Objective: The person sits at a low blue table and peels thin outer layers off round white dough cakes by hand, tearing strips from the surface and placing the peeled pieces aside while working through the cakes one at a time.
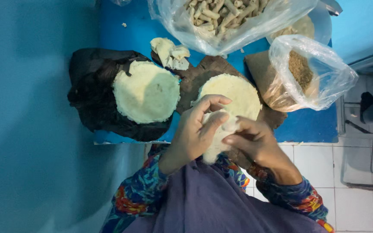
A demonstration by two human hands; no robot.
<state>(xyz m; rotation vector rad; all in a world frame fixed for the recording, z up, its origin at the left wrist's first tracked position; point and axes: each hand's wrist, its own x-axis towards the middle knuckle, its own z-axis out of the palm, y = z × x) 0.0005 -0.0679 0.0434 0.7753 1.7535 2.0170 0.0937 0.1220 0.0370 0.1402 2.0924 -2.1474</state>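
Note:
Both my hands hold a pale piece of dough (214, 144) above my lap. My left hand (195, 131) wraps its fingers around the piece from the left. My right hand (255, 142) pinches its upper end with thumb and fingertips. Just beyond my hands a flat round of dough (234, 92) lies on a dark wooden board (195, 80). A stack of similar flat rounds (146, 92) rests on a black plastic sheet (89, 95) to the left.
Scraps of dough (170, 52) lie at the board's far edge. A clear bag of rolled dough sticks (221, 17) sits at the back of the blue table (121, 39). A clear bag with brown crumbs (303, 71) stands on the right. White floor tiles (350, 203) show at lower right.

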